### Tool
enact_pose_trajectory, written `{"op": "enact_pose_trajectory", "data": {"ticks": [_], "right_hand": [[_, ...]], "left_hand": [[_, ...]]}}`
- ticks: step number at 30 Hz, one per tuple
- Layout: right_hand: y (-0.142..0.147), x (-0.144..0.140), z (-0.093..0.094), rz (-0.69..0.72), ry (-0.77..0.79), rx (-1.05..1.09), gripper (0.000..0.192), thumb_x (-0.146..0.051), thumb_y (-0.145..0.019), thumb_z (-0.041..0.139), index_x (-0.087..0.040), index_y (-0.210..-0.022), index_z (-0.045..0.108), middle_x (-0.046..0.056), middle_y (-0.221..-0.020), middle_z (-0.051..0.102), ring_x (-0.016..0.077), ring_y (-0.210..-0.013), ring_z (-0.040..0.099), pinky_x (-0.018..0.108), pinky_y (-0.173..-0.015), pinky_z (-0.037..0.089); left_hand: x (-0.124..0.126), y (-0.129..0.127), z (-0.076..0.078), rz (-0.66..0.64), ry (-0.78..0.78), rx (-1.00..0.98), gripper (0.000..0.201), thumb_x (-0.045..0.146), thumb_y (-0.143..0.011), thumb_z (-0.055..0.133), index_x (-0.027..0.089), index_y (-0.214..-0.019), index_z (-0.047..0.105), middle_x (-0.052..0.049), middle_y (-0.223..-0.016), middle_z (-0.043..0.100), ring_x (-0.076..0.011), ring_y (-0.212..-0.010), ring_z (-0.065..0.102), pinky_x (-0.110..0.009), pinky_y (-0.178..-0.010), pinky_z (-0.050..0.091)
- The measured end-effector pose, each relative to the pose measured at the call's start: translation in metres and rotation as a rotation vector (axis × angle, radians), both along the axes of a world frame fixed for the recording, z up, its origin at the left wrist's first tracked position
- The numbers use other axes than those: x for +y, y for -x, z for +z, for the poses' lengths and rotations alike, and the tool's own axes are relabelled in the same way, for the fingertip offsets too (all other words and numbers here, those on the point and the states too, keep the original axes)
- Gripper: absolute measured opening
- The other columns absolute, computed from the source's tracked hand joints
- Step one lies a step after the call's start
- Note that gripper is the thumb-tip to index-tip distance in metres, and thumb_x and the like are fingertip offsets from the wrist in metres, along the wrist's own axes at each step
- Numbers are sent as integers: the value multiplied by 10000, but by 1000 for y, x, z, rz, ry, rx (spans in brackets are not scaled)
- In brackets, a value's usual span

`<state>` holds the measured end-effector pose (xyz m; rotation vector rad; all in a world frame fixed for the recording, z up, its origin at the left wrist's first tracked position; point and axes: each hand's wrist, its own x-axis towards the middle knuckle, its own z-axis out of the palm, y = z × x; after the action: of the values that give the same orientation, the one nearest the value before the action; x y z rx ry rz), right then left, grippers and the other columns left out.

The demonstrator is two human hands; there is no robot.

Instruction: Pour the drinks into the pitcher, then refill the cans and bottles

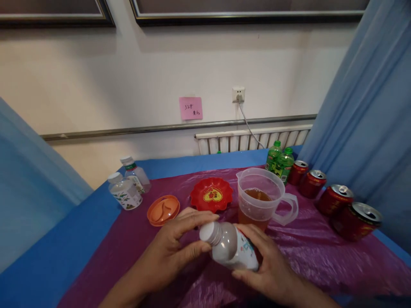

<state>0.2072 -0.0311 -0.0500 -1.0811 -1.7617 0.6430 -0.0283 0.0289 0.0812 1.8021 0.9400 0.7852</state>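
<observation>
Milky bottle (233,248) gripped by right hand (272,269); white cap (209,232), still on, pinched by left hand (170,252); half-filled jug (261,199) just beyond.

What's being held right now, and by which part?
A small bottle: right hand grips its body, left hand fingertips on the white cap.

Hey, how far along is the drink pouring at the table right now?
Done: the clear jug already holds some brown liquid. In hand: the right hand grips the milky bottle, tilted, while the left hand has fingers on its white cap, which is still on. Left: two clear bottles, two green bottles still capped, and four red cans with tabs in place.
</observation>
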Motion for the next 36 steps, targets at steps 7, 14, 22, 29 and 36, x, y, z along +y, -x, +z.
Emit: {"op": "enact_pose_trajectory", "data": {"ticks": [7, 14, 22, 29, 36], "right_hand": [[10, 0, 4, 140, 162, 237, 715, -435, -693, 841, -317, -1361, 614, 83, -1311, 674, 323, -1157, 652, 474, -977, 531], [27, -4, 2, 413, 416, 525, 809, -623, -657, 840, -329, -1374, 610, 68, -1249, 706, 315, -1119, 678, 474, -953, 531], [30, -1, -6, 132, 293, 479, 797, -555, -676, 855, -308, -1385, 588, 111, -1349, 660, 342, -1226, 629, 523, -1038, 487], [35, -1, -11, 209, 380, 554, 798, -549, -686, 846, -307, -1395, 572, 105, -1343, 675, 340, -1213, 651, 538, -1035, 502], [42, 2, -6, 245, 345, 659, 743, -523, -715, 850, -336, -1375, 566, 82, -1315, 691, 321, -1174, 671, 492, -1009, 523]], "left_hand": [[-15, -10, -6, -92, 152, -232, 371, 375, -757, 816, 261, -1109, 792, -105, -1293, 693, -335, -1274, 585, -396, -1034, 498], [-22, -24, -18, -129, 294, -449, 312, 291, -802, 808, 269, -1099, 718, -56, -1007, 743, -220, -877, 699, -299, -752, 564], [-8, -16, -29, 125, 134, -388, 524, 415, -788, 824, 254, -1264, 676, -123, -1325, 694, -319, -1223, 641, -409, -1036, 506], [-5, -15, -26, 104, 212, -338, 287, 363, -784, 835, 198, -1003, 748, -102, -1102, 775, -240, -992, 715, -296, -838, 561], [-9, -7, -49, -5, 354, -473, 851, 411, -656, 928, 248, -1406, 559, -150, -1331, 682, -331, -1216, 648, -408, -996, 524]]}}
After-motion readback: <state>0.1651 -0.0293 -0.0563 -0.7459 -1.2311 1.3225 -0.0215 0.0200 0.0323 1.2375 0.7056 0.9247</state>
